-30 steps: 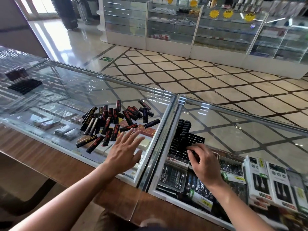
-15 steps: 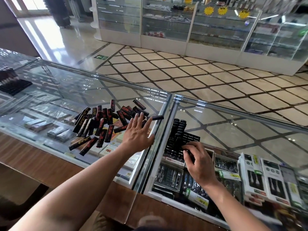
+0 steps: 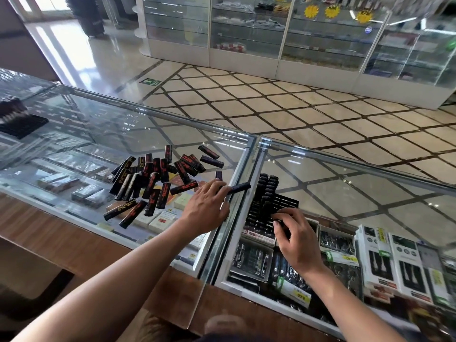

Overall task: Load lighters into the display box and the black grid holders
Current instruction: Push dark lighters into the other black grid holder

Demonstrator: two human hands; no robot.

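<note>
Glass-topped table (image 3: 98, 134) is carrying the work; tiled floor (image 3: 271, 107) and glass cabinets (image 3: 246, 28) are lying beyond.

Head view: the loose lighters (image 3: 153, 183) are lying in a scattered pile left of the table's metal seam (image 3: 243, 169). Over the pile's right edge the left hand (image 3: 207, 206) is reaching, its grip clamped on one lighter (image 3: 239, 187) that is pointing across the seam. Just right of the seam the black grid holder (image 3: 286, 201) is sitting, its left columns partly filled with upright lighters. On its near edge the right hand (image 3: 296, 238) is resting, fingers curled; whether that grip is pinching anything cannot be told.
</note>
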